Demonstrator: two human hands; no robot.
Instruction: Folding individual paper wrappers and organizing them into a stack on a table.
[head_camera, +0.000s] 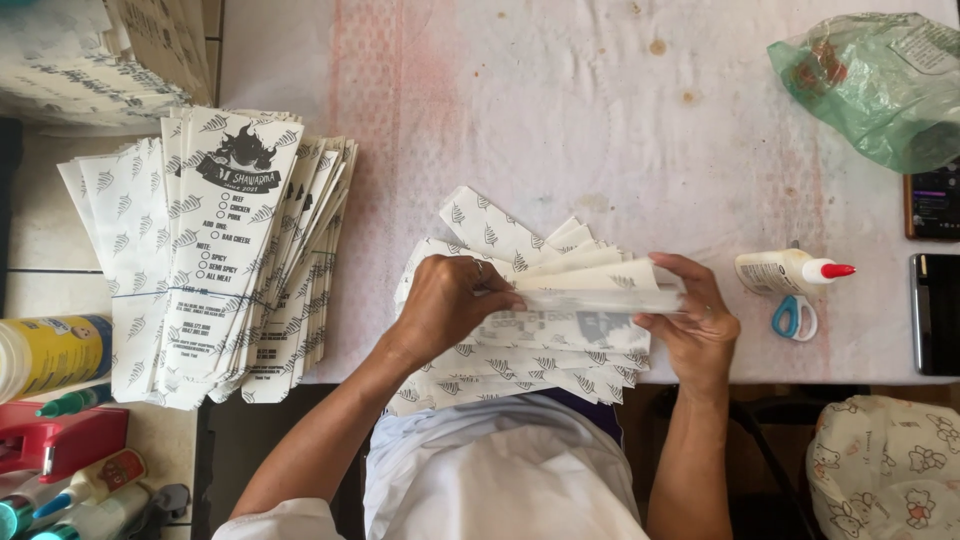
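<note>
Stained white cloth (600, 120) underlies fanned paper sleeves (520, 250); both hands' fingers (490, 295) pinch one creased flat sleeve (590, 300).

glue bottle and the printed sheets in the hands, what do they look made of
Glue bottle: looks like matte white plastic, smooth-moulded, with a glossy red cap. Printed sheets: seemingly thin matte paper, sharply creased and fanned flat, pinched by the left hand and right hand.

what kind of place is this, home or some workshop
Likely a small home workshop for hand-gluing printed paper bags: both hands fold a sheet on a fanned pile, a finished bag stack lies at the left, and a glue bottle rests on the stained tablecloth.
</note>
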